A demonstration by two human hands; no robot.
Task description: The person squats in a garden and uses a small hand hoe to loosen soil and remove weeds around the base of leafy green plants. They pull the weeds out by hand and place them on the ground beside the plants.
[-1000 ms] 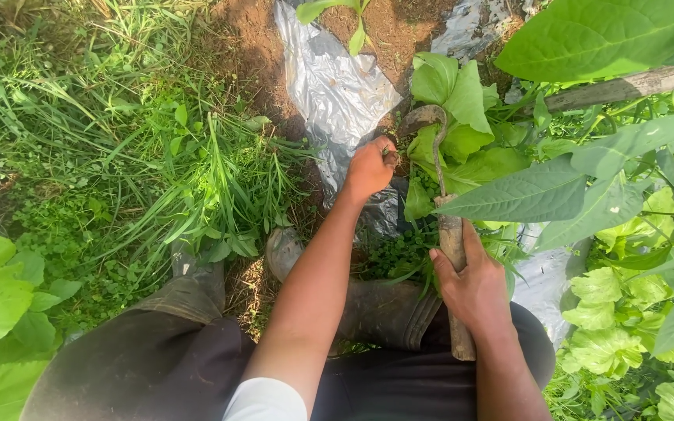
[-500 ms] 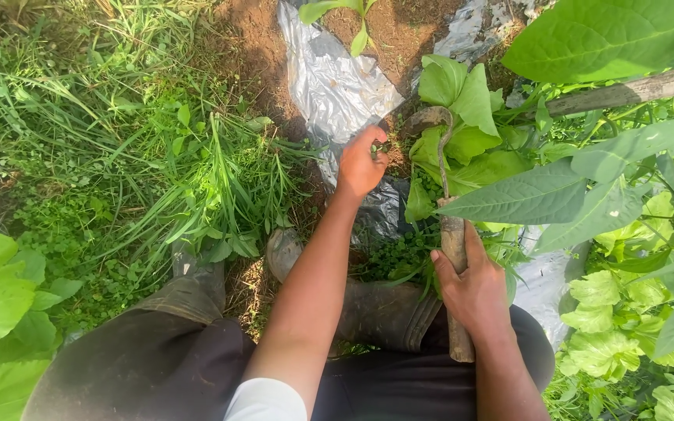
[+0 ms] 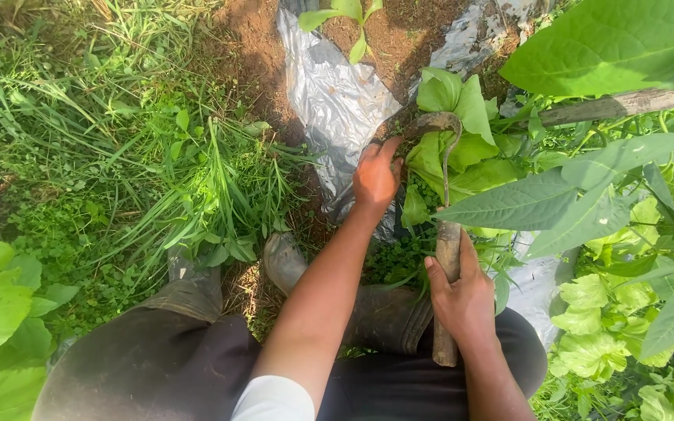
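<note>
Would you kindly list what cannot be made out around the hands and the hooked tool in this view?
- Left hand: its fingertips are buried among the leaves, so any hold is unclear.
- Hooked tool: its blade tip is hidden behind leaves.
- Right hand: its palm is hidden by the wooden handle.
- Silver plastic sheet: cut off by the top edge.
</note>
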